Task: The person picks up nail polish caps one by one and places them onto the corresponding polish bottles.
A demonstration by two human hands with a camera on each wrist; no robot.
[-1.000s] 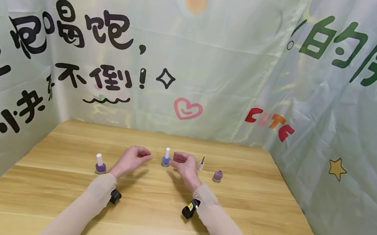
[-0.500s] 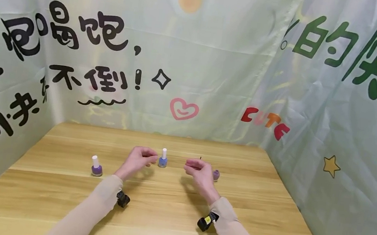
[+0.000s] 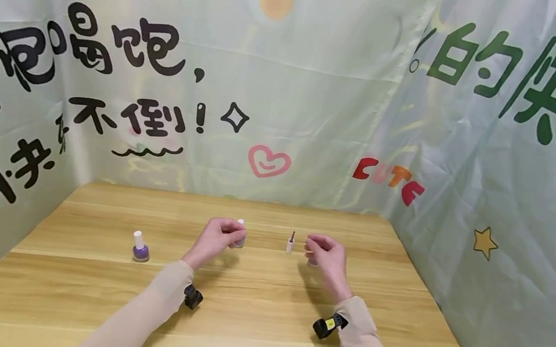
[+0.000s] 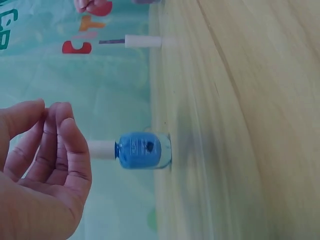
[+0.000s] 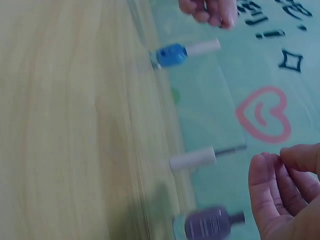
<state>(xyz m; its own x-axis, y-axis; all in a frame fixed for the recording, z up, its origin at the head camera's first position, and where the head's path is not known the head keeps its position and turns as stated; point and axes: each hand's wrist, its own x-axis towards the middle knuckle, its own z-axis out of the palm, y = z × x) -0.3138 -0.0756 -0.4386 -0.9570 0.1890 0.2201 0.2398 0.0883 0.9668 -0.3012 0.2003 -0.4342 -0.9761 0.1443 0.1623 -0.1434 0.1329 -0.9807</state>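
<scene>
A blue nail polish bottle [image 4: 140, 150] with a white cap stands upright, partly behind my left hand [image 3: 218, 240] in the head view. That hand's fingers are loosely bent, with nothing held between them. Further right, a white nail polish cap [image 3: 290, 245] stands upside down, its dark brush pointing up. My right hand [image 3: 328, 259], also loosely bent and holding nothing, is right of this cap. It overlaps an uncapped mauve polish bottle [image 5: 207, 223] whose bare neck shows in the right wrist view.
A purple nail polish bottle [image 3: 140, 250] with a white cap stands at the left of the wooden table [image 3: 257, 335]. A printed curtain [image 3: 319, 97] closes off the back and both sides. A small black camera sits on each wrist.
My right hand has moved right, away from the blue bottle, past the upturned cap to the mauve bottle. My left hand has shifted right to the blue bottle. The bottles stay put.
</scene>
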